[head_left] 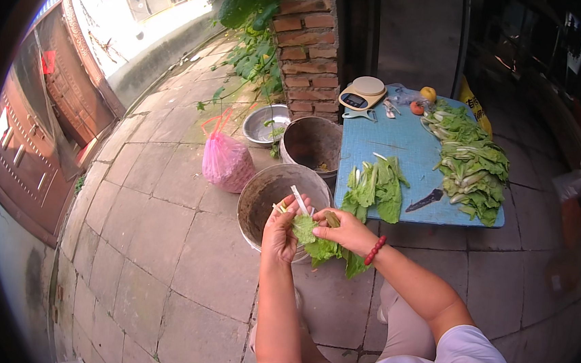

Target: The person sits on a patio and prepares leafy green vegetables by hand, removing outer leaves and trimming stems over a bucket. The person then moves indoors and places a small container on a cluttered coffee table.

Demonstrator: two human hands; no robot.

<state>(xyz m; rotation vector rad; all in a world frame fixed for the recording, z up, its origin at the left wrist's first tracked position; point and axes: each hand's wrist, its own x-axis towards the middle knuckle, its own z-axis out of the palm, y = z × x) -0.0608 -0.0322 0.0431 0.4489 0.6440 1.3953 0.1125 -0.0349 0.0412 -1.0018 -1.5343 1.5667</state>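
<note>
Over the near bucket, my left hand is closed around the pale stems of some leafy greens. My right hand, with a red bead bracelet on its wrist, grips the leaves beside it, and more green leaves hang below its fingers. On the blue table, a small bunch of greens lies at the near left corner. A knife with a dark blade rests to the right of that bunch. A long pile of leafy greens runs along the table's right side.
A kitchen scale, a peeler, a tomato and a yellow round fruit or vegetable are at the table's far side. A second bucket, a metal basin and a pink plastic bag stand left of the table, near a brick pillar.
</note>
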